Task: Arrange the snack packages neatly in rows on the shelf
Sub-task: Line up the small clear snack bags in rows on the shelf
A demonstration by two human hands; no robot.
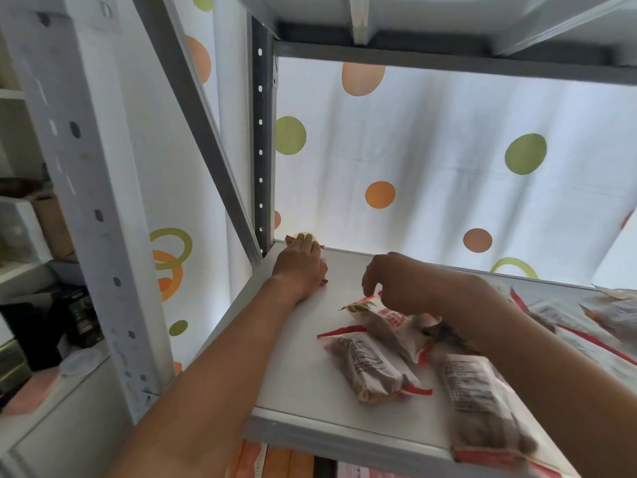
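Your left hand (301, 267) lies palm-down at the shelf's (303, 357) back corner, eleven o'clock, pressing flat on a snack package (289, 240) whose red edges peek out around your fingers; whether the fingers curl round it, I can't tell. Your right hand (400, 281) hovers at one o'clock, fingers drooping, pinching the top corner of a second package (386, 322). Two more packages sit nearer you: one (370, 369) at six o'clock, touching the pinched one, another (482, 408) at four o'clock by the front edge. Further packages (606, 312) blur at three o'clock. Behind, a polka-dot curtain (448, 160).
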